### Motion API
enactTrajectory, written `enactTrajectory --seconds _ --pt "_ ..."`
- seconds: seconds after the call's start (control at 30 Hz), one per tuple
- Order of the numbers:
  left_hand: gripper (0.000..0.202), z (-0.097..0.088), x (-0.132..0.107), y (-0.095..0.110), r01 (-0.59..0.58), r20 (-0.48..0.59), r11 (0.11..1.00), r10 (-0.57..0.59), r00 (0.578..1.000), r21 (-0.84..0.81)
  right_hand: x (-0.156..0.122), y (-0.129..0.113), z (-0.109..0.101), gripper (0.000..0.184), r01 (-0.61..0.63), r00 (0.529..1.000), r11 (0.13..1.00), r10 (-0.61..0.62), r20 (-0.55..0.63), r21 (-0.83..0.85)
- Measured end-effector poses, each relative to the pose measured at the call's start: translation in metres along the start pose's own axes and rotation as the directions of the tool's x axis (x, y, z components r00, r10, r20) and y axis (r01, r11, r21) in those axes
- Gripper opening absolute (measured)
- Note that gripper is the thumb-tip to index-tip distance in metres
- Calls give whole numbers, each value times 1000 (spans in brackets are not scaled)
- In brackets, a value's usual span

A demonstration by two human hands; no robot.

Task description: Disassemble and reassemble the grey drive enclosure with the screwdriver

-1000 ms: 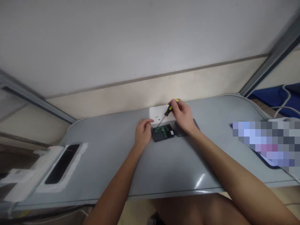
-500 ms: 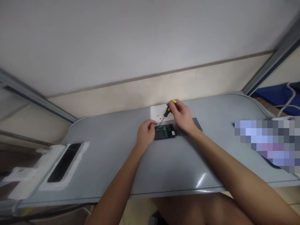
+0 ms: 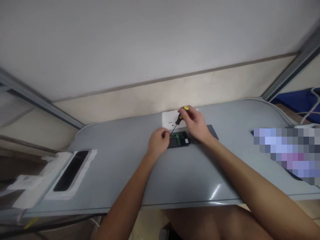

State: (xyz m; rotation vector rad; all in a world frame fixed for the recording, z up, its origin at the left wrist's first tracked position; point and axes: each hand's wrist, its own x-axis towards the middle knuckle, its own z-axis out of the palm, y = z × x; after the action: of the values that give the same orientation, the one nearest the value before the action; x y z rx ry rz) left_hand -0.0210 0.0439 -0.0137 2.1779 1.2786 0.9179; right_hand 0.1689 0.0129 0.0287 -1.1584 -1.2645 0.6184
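- One screwdriver [image 3: 178,120] slanted above the bench [image 3: 112,166] near the middle of its far edge; its long axis ran from a raised yellow-tipped handle down leftward, shaft pointing at the open black case [image 3: 172,143].
- Fingers of the right hand [image 3: 196,125] pinched the handle.
- The left hand [image 3: 159,143] curled at the case's left end; whether its fingertips gripped anything could not be told.
- The case, its green board [image 3: 178,137] showing, lay lengthwise along the bench's long edges.
- Toward the far edge, three dark bits [image 3: 172,125] sat on white paper [image 3: 166,116].
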Motion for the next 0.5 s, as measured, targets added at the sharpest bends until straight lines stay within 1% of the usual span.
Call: enactTrajectory --seconds 0.1,0.17,0.23,0.27,0.33,0.4,0.47,0.5 --pt "26 2 0 0 10 2 1000 -10 1000 -1 -4 -6 4 37 32 998 999 -30 60 -29" --pt "25 3 -1 0 18 -3 1000 -18 1000 -5 -7 -12 7 35 36 994 999 -36 104 -1" --pt "25 4 -1 0 21 -17 1000 -21 1000 -3 -6 -21 9 33 30 984 999 -33 176 22" --pt "24 5 -1 0 23 -24 1000 -23 999 1 -4 -26 9 32 29 973 999 -31 229 14" --pt "24 5 -1 1 27 -36 1000 -27 999 12 3 -37 9 29 36 932 999 -23 362 -28" --pt "23 5 -1 1 31 -39 999 -30 999 17 12 -46 8 27 30 892 999 -9 452 -38" --pt "24 5 -1 2 35 -40 999 -35 999 12 19 -49 9 28 15 882 1000 -1 471 -26" --pt "24 6 -1 2 37 -38 999 -37 999 10 22 -48 11 30 12 889 1000 -2 458 -19"
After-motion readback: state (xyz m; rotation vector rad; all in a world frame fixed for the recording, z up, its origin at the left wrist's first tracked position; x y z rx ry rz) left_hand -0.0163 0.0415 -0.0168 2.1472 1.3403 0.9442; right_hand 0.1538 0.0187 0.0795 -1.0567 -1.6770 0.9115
